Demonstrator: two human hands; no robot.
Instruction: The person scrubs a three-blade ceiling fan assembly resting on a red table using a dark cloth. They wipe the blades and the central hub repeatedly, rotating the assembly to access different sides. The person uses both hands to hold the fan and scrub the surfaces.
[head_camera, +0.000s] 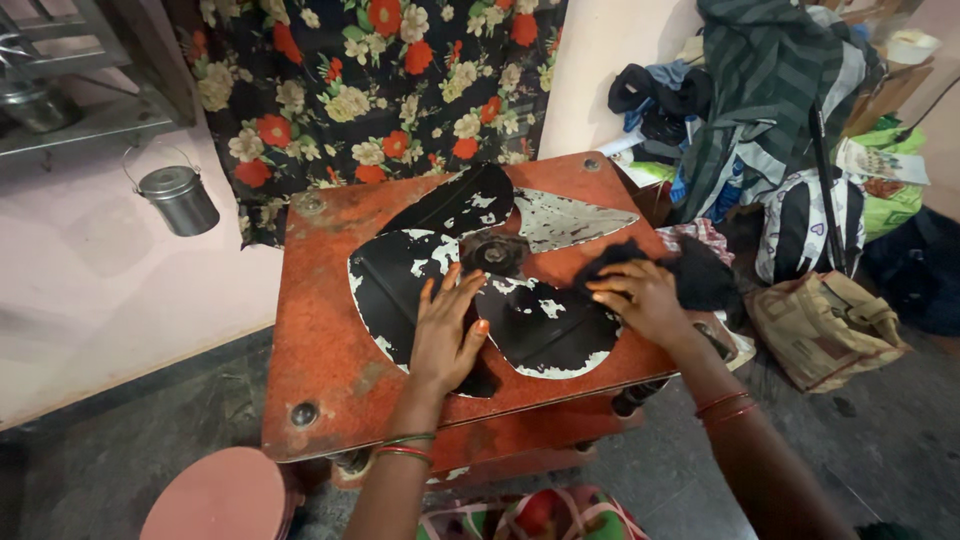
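Black, flaking paint covers the metal fan blade assembly (480, 275) that lies flat across the middle of the rust-red table (330, 390), its hub facing up and its broad blades fanned out so every face can be reached from above. The person's left hand (447, 335) lies palm down on the near-left blade, fingers spread wide and pinching nothing, which looks like a way of pinning the piece so it cannot spin or slide. The right hand (640, 297) presses on a crumpled black cloth (680, 272) at the right-hand blade, its fingers bunched over the fabric's edge in a loose grip, holding it against the metal as one would for wiping; cloth and blade are touching there. Bangles sit on both wrists. Behind the table hangs a black floral curtain (370, 90), a small steel pail (180, 198) hangs on the pink wall to the left, and clothes and bags (800, 200) are heaped on the floor at the right, well apart from the work
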